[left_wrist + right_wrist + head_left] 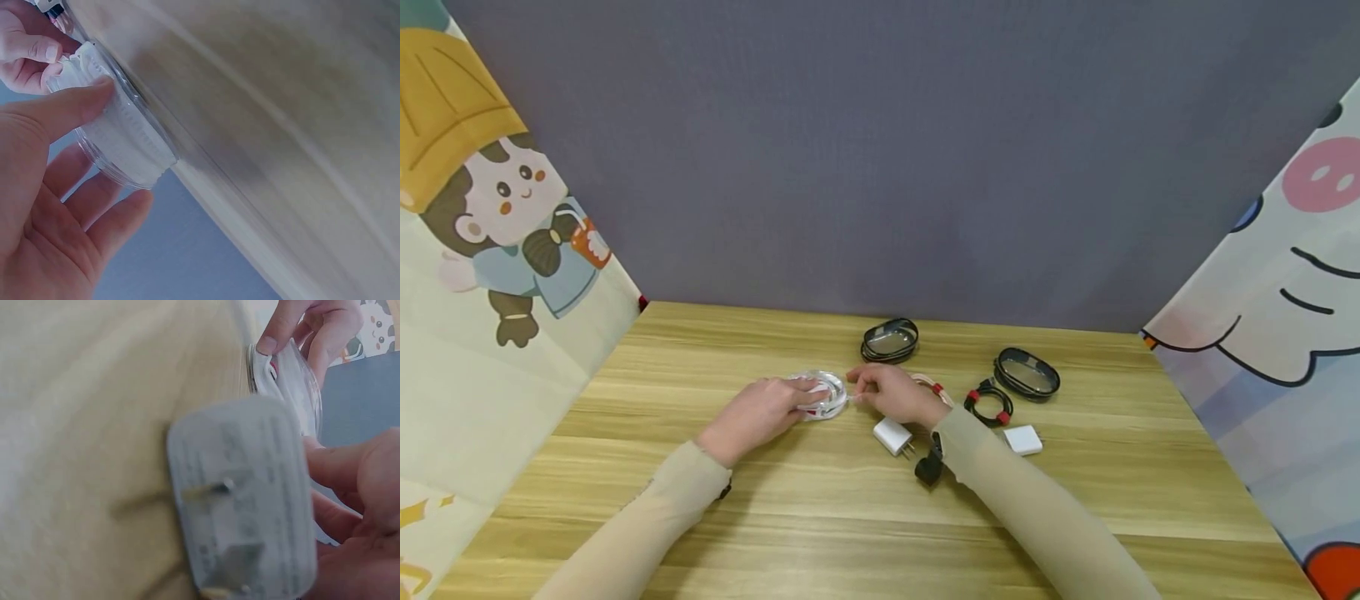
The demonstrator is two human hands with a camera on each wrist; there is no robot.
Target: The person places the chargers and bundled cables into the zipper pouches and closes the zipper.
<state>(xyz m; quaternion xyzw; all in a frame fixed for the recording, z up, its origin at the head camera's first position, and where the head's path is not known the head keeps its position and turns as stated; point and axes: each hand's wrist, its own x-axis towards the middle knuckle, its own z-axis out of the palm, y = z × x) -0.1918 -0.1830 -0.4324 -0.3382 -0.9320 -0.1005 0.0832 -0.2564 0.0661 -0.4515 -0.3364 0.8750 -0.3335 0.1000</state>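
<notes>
A coiled white cable in clear plastic wrapping lies on the table, left of the middle. My left hand grips it, and in the left wrist view the thumb presses on its face while the fingers are on the far side. From the other side my right hand pinches a small white end at the wrapping's edge; whether this is cable or plastic I cannot tell. Below that hand lies a white charger plug, which looms with its prongs in the right wrist view. A pale cable with a red tie is partly hidden behind the right hand.
Two coiled black cables, one at the back and one farther right, lie on the wooden table. Near the right one are a black cable with red ties and a second white charger. A grey panel stands behind.
</notes>
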